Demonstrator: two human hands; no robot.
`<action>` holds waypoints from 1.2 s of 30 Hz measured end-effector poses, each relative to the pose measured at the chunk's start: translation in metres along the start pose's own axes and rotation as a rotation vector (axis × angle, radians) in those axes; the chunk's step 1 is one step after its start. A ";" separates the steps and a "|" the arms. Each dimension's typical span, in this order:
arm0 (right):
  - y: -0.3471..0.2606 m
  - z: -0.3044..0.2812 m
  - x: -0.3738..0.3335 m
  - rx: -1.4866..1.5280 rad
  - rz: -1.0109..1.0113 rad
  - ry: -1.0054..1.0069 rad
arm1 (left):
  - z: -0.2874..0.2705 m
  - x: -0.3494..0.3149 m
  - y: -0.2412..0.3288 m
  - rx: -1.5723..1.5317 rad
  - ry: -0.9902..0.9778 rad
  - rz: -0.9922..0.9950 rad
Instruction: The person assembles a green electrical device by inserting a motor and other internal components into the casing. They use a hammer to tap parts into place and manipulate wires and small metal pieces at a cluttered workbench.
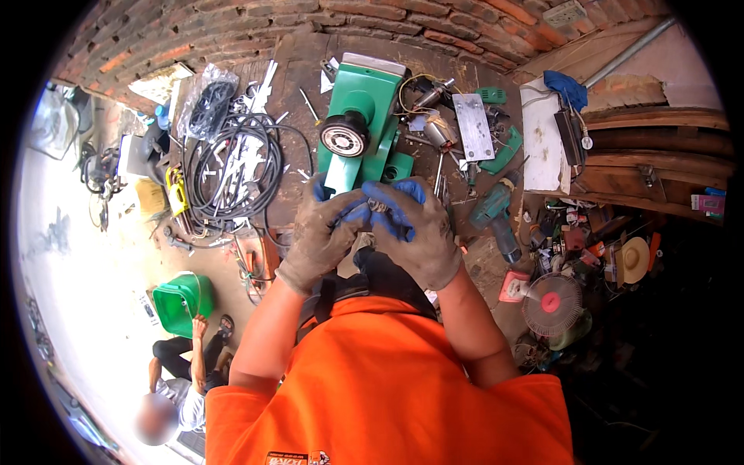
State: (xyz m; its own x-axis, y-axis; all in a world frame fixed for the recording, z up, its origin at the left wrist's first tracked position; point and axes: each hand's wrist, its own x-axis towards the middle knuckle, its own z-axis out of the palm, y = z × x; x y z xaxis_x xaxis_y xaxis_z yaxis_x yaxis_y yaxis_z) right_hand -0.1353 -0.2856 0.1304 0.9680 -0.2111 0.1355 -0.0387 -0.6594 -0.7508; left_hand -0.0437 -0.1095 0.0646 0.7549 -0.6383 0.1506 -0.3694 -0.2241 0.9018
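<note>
Left hand (325, 236): your gloved fingers are curling inward, gripping a small grey piece (377, 205).
Right hand (422, 236): your gloved fingers are pinching that piece from the other side.
Small grey piece: it is sitting between your fingertips, gloves covering most of it, so you cannot tell its full shape.
Green machine (373, 97): it is standing on the bench (294, 66), your hands hiding its near end.
Lower right: shadow is swallowing the clutter beyond the fan (552, 302).

Grey and blue are seen on the gloved left hand (322, 232) and right hand (418, 236); green is shown by the machine (363, 87) beyond them, black by the cable (277, 159) leftward.
</note>
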 end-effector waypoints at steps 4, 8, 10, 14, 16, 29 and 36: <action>-0.001 -0.006 0.004 0.005 0.034 -0.027 | 0.004 0.003 0.003 0.018 0.015 0.020; 0.006 -0.013 0.002 0.110 0.166 0.005 | 0.005 0.003 0.007 0.005 0.009 0.004; 0.018 -0.019 -0.001 0.160 0.185 0.089 | 0.005 0.000 0.008 -0.033 0.066 0.010; 0.041 -0.022 -0.010 0.349 0.387 0.230 | 0.004 -0.014 -0.006 -0.058 0.125 0.027; 0.051 -0.022 -0.016 0.362 0.444 0.202 | 0.004 -0.023 -0.013 -0.059 0.130 0.040; 0.059 -0.004 -0.036 0.808 0.491 0.161 | -0.019 -0.045 -0.026 -0.303 0.165 -0.184; 0.055 -0.009 -0.039 0.702 0.357 0.167 | -0.054 -0.065 -0.056 -0.320 0.122 -0.512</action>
State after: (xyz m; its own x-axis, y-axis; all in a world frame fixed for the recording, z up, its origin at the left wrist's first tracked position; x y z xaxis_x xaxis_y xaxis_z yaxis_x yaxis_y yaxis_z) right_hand -0.1775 -0.3201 0.0902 0.8744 -0.4657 -0.1364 -0.1204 0.0641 -0.9907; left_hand -0.0435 -0.0158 0.0264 0.8571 -0.4147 -0.3056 0.2232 -0.2356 0.9459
